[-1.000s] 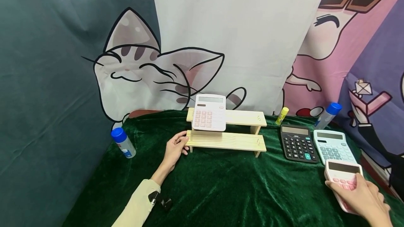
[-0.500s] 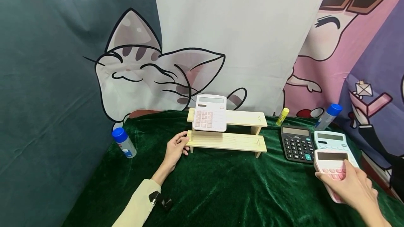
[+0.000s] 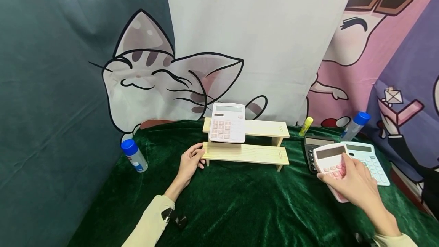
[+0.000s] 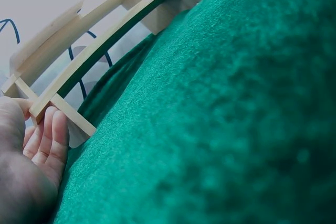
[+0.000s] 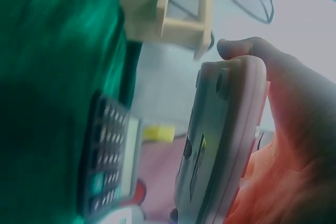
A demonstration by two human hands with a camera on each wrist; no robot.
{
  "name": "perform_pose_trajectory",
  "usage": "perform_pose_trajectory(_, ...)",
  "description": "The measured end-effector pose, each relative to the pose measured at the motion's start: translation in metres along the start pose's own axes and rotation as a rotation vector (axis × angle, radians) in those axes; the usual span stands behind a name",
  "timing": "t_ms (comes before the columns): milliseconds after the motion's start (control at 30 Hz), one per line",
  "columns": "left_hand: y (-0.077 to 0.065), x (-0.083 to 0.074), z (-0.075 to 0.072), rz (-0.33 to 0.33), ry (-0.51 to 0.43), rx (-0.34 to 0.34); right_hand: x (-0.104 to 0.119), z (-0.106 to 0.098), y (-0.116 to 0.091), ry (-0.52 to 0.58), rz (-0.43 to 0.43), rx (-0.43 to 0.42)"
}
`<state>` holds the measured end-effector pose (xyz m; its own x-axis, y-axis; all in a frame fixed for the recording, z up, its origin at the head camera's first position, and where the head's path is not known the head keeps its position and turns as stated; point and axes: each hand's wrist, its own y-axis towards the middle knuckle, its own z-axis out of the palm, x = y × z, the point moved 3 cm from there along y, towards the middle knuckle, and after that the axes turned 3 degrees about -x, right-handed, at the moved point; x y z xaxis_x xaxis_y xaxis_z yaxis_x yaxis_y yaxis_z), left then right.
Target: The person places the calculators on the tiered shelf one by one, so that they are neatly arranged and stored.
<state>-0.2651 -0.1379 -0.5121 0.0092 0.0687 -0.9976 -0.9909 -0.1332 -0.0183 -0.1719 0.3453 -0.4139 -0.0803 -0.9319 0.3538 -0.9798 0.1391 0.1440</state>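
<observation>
My right hand (image 3: 356, 180) grips a pink calculator (image 3: 330, 154) by its sides, held above the cloth; its back (image 5: 202, 145) faces the right wrist camera. Below and behind it, a black calculator (image 3: 310, 149) is partly covered, and a light blue calculator (image 3: 375, 163) lies to the right, partly behind the hand. My left hand (image 3: 189, 162) holds the left end of a two-step wooden stand (image 3: 247, 153), thumb at the board's corner and fingers by the leg (image 4: 73, 114). Another pink-and-white calculator (image 3: 228, 123) leans upright on the stand's left part.
A blue-capped bottle (image 3: 135, 155) leans at the left, and a second blue-capped bottle (image 3: 355, 126) is at the back right. Near it stands a yellow glue stick (image 3: 306, 126). Green velvet cloth (image 3: 240, 205) covers the surface, with a cartoon-printed curtain (image 3: 274, 41) behind.
My right hand has carried the pink calculator leftward and up, from in front of the light blue calculator to over the black one. My left hand stays on the stand.
</observation>
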Motion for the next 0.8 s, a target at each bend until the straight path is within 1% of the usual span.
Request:
perform_pose_trajectory(167, 0.001, 0.001, 0.0, -0.003, 0.001, -0.001, 0.031, 0.002, 0.013, 0.01, -0.096, -0.039)
perform_pose_trajectory(333, 0.001, 0.001, 0.001, -0.007, -0.004, -0.001, 0.059, 0.005, 0.027, 0.015, -0.159, -0.056)
perform_pose_trajectory(500, 0.0, -0.001, 0.003, -0.003, -0.003, 0.005, 0.082, 0.009, 0.044, 0.022, -0.223, -0.073)
perform_pose_trajectory(633, 0.001, -0.002, 0.005, -0.009, 0.0, 0.016, 0.101, 0.009, 0.061, 0.031, -0.245, -0.059)
perform_pose_trajectory(800, 0.0, 0.002, -0.001, -0.019, 0.004, -0.001, 0.13, 0.012, 0.086, 0.04, -0.233, -0.011)
